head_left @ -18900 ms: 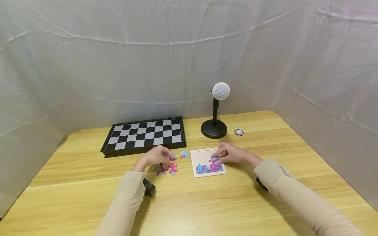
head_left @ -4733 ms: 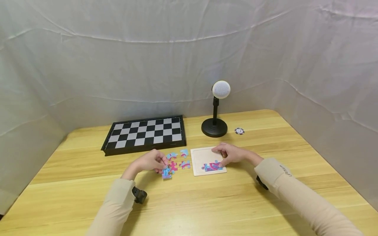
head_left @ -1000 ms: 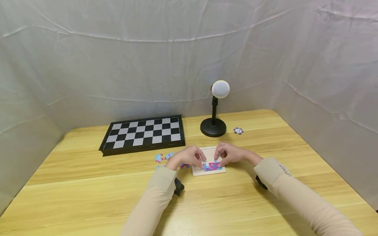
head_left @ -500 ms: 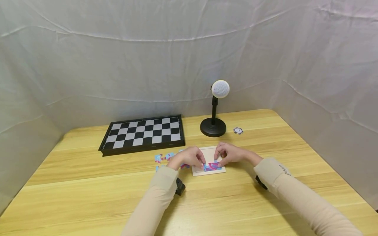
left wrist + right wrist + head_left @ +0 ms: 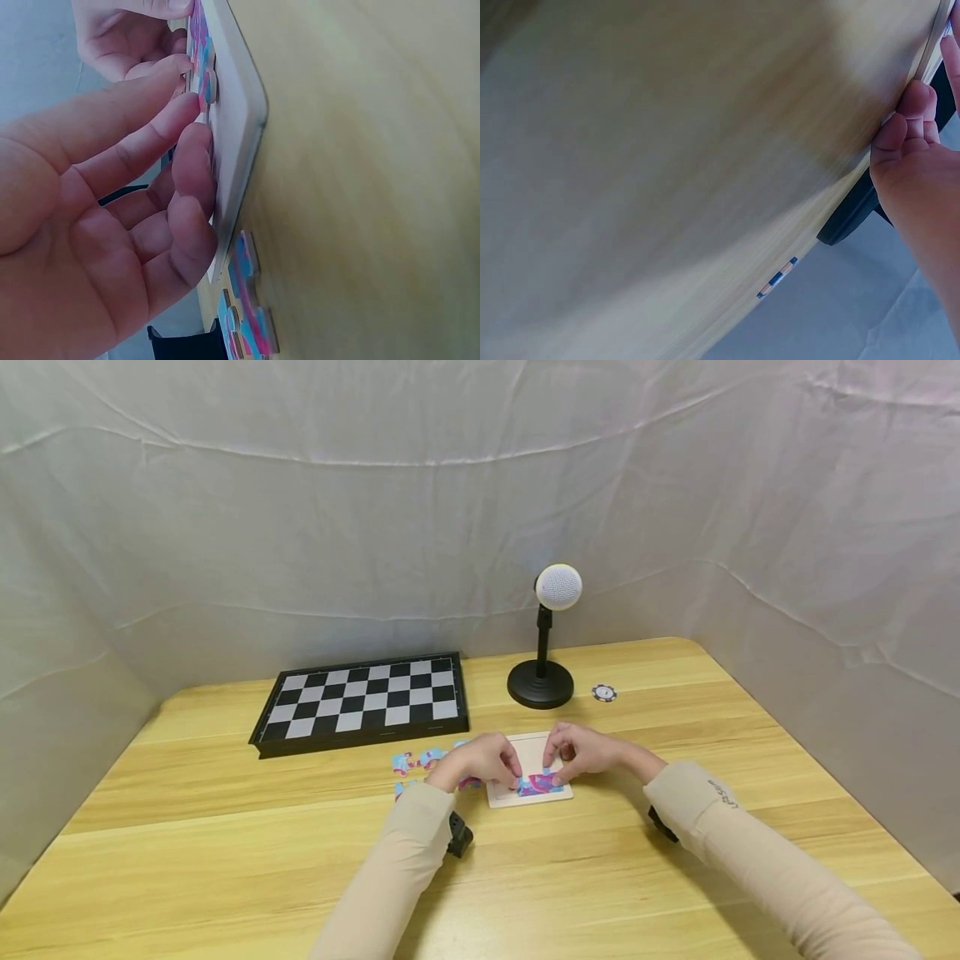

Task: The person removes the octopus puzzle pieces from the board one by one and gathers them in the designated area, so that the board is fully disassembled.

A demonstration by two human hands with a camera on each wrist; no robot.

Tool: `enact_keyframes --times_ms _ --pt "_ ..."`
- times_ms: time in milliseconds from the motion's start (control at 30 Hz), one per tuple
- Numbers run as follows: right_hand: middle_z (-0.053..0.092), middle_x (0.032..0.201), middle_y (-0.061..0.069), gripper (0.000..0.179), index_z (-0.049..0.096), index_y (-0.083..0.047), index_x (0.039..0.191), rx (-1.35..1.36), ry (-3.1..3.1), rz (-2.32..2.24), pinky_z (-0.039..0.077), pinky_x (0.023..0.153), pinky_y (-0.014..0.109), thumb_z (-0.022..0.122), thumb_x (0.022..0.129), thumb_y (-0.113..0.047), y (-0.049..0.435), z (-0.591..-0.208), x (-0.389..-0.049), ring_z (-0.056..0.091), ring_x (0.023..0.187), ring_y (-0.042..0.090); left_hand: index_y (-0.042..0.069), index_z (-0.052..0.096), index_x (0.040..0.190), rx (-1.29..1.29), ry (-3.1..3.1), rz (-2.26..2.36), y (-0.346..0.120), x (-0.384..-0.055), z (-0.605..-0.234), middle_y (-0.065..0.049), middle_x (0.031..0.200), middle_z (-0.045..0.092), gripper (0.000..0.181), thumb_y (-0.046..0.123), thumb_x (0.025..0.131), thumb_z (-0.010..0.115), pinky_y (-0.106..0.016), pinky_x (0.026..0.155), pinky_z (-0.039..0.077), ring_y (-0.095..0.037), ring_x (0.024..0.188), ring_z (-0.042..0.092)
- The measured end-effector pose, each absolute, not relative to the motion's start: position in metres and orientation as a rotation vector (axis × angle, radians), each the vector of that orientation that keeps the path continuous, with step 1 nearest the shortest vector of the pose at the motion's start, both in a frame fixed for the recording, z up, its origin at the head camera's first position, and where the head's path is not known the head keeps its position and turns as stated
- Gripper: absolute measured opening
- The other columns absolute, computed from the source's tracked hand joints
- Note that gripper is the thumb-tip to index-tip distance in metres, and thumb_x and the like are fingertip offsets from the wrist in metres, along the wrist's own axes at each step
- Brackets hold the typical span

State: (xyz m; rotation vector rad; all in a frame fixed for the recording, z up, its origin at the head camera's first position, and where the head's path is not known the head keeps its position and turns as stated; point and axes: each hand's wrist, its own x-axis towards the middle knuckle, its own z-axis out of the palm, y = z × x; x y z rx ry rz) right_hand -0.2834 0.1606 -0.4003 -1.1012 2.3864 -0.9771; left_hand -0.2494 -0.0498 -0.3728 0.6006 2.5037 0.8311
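Note:
A shallow pale wooden tray [image 5: 501, 797] lies on the table in the head view. Joined puzzle pieces [image 5: 542, 785], blue, purple and pink, lie along its near side. My left hand [image 5: 487, 758] pinches a blue jigsaw puzzle piece [image 5: 209, 84] between thumb and index finger at the left end of that row. My right hand [image 5: 591, 750] leans over the tray's right side, thumb and index finger pinching the right-end puzzle piece. In the right wrist view its other fingers [image 5: 915, 101] curl beside the tray edge. Loose puzzle pieces [image 5: 402, 763] lie left of the tray, partly hidden by my left hand.
Behind the loose pieces lies a black-and-white chessboard [image 5: 363, 697]. A round white microphone-like head on a black stand [image 5: 541, 685] stands behind the tray. A poker chip [image 5: 604, 692] lies right of the stand. Light cloth [image 5: 375, 527] surrounds the table.
Since several seconds ago, my left hand has moved right from the loose pieces to the tray with a blue piece; the loose pieces lie more to the left. In the last second, both hands barely move.

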Motion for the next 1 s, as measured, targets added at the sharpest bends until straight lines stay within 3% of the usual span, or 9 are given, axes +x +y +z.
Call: enact_keyframes --times_ms 567,1000 --pt "0.045 0.086 0.004 0.019 0.064 -0.004 0.082 -1.109 2.39 -0.97 0.035 0.065 0.025 0.076 0.07 -0.014 0.1616 -0.4035 -0.2854 0.04 0.073 0.016 0.001 0.061 0.071 0.593 2.469 0.968 -0.0483 -0.2518 -0.3749 -0.002 0.062 0.056 0.009 0.002 0.078 0.067 -0.021 0.05 0.043 -0.011 0.051 0.051" --pt "0.045 0.087 0.005 0.019 0.064 -0.004 0.083 -1.101 2.393 -0.966 0.034 0.065 0.024 0.075 0.071 -0.014 0.161 -0.4008 -0.2835 0.041 0.073 0.017 -0.005 0.063 0.08 0.622 2.406 1.087 -0.054 -0.2516 -0.3741 -0.004 0.065 0.058 0.003 -0.002 0.08 0.063 -0.025 0.053 0.048 -0.013 0.053 0.054"
